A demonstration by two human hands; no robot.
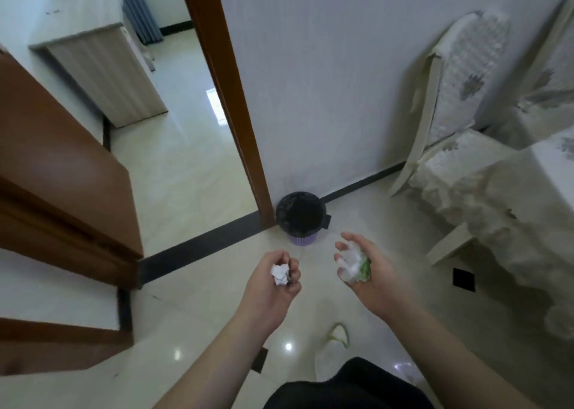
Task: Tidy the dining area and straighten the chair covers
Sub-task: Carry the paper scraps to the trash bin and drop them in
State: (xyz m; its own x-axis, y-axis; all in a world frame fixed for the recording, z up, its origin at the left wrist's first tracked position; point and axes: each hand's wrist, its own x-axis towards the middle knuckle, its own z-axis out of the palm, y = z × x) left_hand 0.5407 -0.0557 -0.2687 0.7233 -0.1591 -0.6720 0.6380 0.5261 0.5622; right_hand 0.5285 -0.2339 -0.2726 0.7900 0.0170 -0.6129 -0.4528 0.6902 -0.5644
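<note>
Two hands reach out over a pale tiled floor (192, 166), each carrying rubbish. Fingers of the left hand (273, 279) curl round a small crumpled white paper ball (280, 274). The right hand (369, 272) lies palm up, its fingers half curled about a loose wad of white tissue and green wrapper (357, 264). Just ahead of both hands, on the floor against the foot of a brown door frame (230, 98), stands a lilac waste bin (300, 217) lined with a black bag, its mouth uncovered. To the right, a chair (459, 104) with a rumpled cream floral cover leans toward the white wall (326, 67); beside it hangs a matching cloth over the tabletop (546, 172). A brown door (62, 160) stands at left.
</note>
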